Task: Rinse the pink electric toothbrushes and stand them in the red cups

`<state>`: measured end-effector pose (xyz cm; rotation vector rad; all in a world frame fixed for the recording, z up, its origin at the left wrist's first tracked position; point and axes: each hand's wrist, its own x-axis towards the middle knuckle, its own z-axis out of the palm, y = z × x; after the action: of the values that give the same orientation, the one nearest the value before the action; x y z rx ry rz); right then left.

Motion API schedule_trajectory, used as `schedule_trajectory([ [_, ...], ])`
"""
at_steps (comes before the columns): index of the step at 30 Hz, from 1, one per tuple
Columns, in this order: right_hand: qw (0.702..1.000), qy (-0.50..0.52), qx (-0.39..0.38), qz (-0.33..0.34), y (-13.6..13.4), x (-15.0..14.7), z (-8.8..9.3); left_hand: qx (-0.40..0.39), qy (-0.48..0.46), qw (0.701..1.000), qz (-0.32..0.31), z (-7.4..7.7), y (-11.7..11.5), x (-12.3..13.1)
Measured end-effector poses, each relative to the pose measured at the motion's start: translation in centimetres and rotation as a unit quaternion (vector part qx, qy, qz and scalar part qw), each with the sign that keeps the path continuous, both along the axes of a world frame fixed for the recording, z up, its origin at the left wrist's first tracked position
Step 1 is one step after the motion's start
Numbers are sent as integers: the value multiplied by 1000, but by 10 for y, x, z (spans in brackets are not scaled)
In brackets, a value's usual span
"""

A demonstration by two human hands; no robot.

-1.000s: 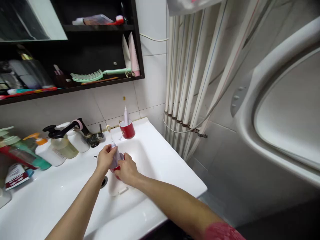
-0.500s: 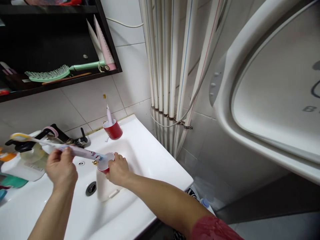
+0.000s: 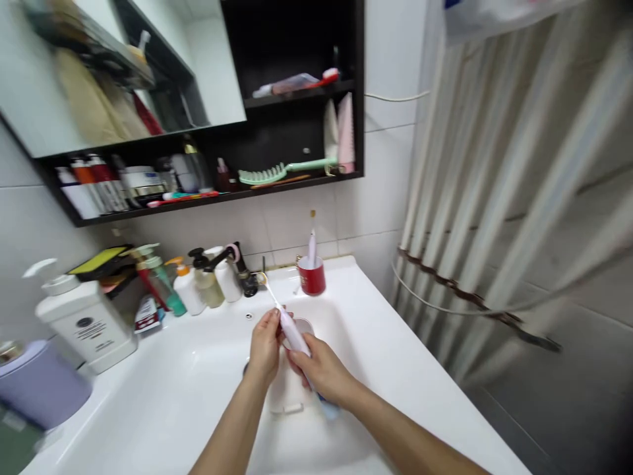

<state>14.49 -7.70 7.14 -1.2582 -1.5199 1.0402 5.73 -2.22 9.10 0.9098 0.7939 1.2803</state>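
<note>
A white and pale lilac electric toothbrush [image 3: 293, 332] slants up and left over the sink, its yellowish head near the tap. My right hand [image 3: 324, 371] is closed around its handle; the bluish lower end sticks out below the palm. My left hand [image 3: 266, 346] is closed at the left side of a red cup with a white inside [image 3: 305, 325]. The toothbrush and my fingers hide most of this cup, so the grip shows only in part. On the sink's back ledge stands another red cup [image 3: 312, 280] with a second electric toothbrush [image 3: 312, 247] upright in it.
Beneath my hands is a white sink [image 3: 198, 389] with a black tap [image 3: 246, 274] behind. Several pump bottles [image 3: 188, 290] line the left ledge, beside a large white bottle [image 3: 89, 326]. A dark shelf [image 3: 297, 185] hangs above; white pipes [image 3: 475, 198] run down the right wall.
The toothbrush has passed from my left hand to my right. My left hand has come to the red cup that my right hand was holding. The view has swung left.
</note>
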Motion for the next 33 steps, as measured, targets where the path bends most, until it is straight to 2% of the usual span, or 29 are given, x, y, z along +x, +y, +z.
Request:
schedule_trajectory([
  [3,997,20,-52,45,0,-8,-8,-26,-29,999,-26,-3,8,-7],
  [6,993,66,-96,28,-3,-14,-6,-42,-33,998,-42,-2,11,-13],
  [8,984,113,-131,33,-5,-16,-3,-55,-44,997,-27,-1,11,-15],
  [11,964,172,-184,85,-5,-18,1,-86,-75,993,1,1,12,-15],
  [13,976,126,-162,72,-3,-20,1,-96,-94,991,16,2,13,-16],
  [15,994,31,-100,22,0,-23,-1,-95,-106,989,32,2,13,-17],
  [17,996,-18,-82,-3,2,-26,-3,-96,-109,988,46,1,14,-18],
  [20,992,8,-126,18,3,-31,-4,-109,-103,987,55,-2,16,-18],
  [24,992,-9,-124,3,3,-33,-6,-110,-101,987,61,-5,18,-18],
  [27,987,24,-156,23,3,-31,-6,-120,-103,985,65,-7,19,-17],
  [30,990,12,-143,12,3,-30,-4,-123,-110,984,70,-7,19,-16],
  [33,981,63,-182,37,2,-30,-1,-134,-113,982,76,-8,20,-16],
])
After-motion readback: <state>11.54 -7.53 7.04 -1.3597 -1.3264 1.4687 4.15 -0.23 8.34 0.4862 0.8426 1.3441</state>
